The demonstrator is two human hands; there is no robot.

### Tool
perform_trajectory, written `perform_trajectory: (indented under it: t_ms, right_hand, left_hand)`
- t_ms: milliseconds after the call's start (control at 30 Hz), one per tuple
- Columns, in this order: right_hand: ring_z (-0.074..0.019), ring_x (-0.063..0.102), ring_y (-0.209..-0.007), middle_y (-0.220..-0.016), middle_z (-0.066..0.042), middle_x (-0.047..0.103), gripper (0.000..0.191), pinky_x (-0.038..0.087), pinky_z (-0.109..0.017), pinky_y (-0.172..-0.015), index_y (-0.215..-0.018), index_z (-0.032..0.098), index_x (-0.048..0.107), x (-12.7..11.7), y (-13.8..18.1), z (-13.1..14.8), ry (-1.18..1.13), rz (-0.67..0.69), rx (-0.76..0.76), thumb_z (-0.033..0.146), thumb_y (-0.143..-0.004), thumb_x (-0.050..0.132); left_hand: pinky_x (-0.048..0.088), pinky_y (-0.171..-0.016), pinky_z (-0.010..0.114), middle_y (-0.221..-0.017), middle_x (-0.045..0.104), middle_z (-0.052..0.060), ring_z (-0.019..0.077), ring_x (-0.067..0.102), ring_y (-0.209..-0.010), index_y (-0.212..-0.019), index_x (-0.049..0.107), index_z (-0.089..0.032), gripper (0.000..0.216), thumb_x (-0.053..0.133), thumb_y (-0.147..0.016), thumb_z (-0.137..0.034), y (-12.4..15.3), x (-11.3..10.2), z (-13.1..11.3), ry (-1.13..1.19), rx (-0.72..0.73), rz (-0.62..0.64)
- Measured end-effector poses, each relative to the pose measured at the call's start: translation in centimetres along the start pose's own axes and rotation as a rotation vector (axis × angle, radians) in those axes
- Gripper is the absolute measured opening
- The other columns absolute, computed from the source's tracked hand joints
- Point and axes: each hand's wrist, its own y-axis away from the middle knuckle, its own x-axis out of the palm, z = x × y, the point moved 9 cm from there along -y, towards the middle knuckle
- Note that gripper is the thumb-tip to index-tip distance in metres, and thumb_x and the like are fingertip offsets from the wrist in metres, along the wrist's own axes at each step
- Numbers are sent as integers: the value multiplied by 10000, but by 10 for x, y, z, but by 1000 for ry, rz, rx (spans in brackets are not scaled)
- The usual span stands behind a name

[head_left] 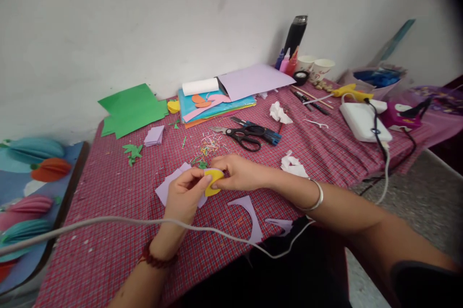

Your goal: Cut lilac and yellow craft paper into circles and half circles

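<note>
Between my two hands is a yellow paper cutout (213,187) with a rounded edge, and a strip of purple paper shows along its top. My left hand (184,192) pinches its left side with thumb and fingers. From the right, my right hand (237,172) grips the other side, its fingertips partly hidden behind the paper. Purple paper sheets (166,189) lie on the table under and beside my left hand. A curved purple offcut (252,219) rests below my right wrist. Black-handled scissors (246,138) lie beyond the hands, beside colourful paper shreds (211,144).
Green sheets (133,110) and a stack of coloured paper (217,105) lie at the back. A black bottle (295,35), paper cups (321,69) and a yellow glue gun (352,93) stand or lie right. A white cable (144,221) crosses in front of my left wrist.
</note>
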Motion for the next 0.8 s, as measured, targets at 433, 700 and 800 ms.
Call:
perform_trajectory:
  t_ms: [433, 700, 800]
  right_hand:
    - [-267, 529, -970, -1031, -128, 591, 268, 389, -339, -789, -1021, 153, 623, -97, 28, -75, 917, -120, 386, 228, -767, 580]
    - [-258, 586, -859, -1022, -137, 633, 412, 371, -325, -698, -1197, 172, 563, -96, 34, -79, 967, -111, 505, 346, -825, 522]
    - [-252, 600, -847, -1029, -131, 645, 419, 367, -320, -687, -1235, 191, 544, -96, 34, -82, 971, -94, 478, 317, -837, 510]
  left_hand:
    - [451, -513, 200, -608, 647, -9, 95, 571, -521, -671, 610, -139, 215, 769, -570, -240, -5, -30, 2, 242, -140, -268]
    - [475, -532, 205, -640, 673, -3, 107, 608, -548, -679, 630, -138, 203, 768, -555, -221, -6, -42, 0, 260, -152, -295]
    - [468, -502, 200, -625, 671, -10, 103, 599, -521, -665, 625, -142, 198, 763, -543, -214, -7, -47, -3, 248, -143, -320]
